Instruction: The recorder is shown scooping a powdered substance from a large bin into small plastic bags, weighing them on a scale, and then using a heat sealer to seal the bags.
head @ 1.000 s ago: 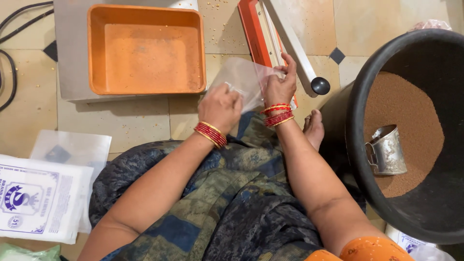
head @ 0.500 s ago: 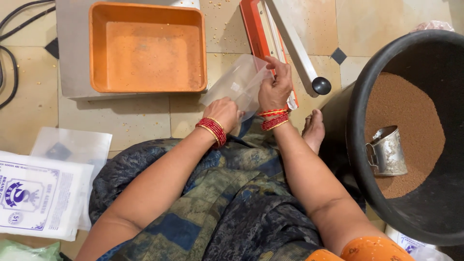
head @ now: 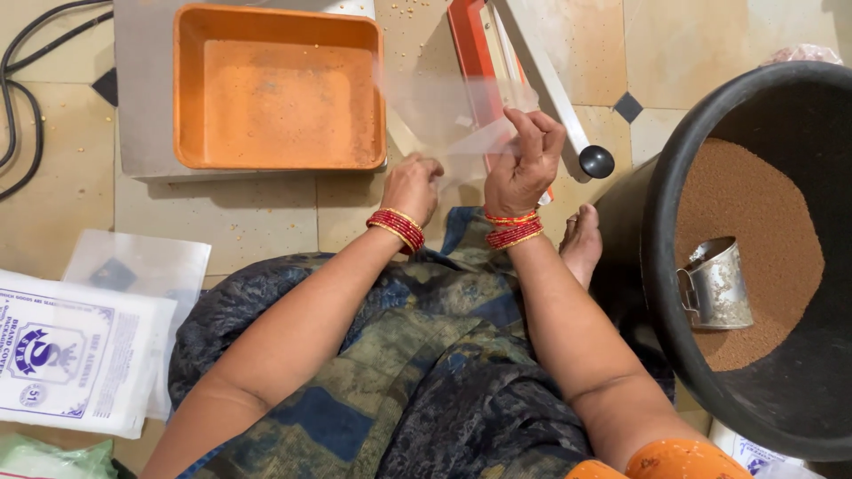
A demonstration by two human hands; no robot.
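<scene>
Both hands are up over the tiled floor [head: 248, 222], just ahead of the lap, and between them hangs one clear plastic bag [head: 444, 111], see-through enough that the tiles show behind it. The right hand [head: 524, 164] has fingers pressed together, pinching the bag's lower right edge; the left hand [head: 413, 186] is curled at the lower left edge, and it looks like a pinch too, though the fingertips are hidden. That bag looks feather-light, limp and slippery, no stiffness at all, so the edges near the opening are the place to grip it, film pinched between thumb and fingers. Toward the floor's far edge, one orange tray [head: 280, 89] sits on a grey platform, beside one sealing tool [head: 515, 62] with an orange base and a long lever ending in a black knob. At the right edge stands one black tub [head: 661, 266] of brown grain with one metal cup [head: 714, 284] lying in it. At the left edge, one stack of printed white bags [head: 71, 355], and one black cable [head: 22, 106].
</scene>
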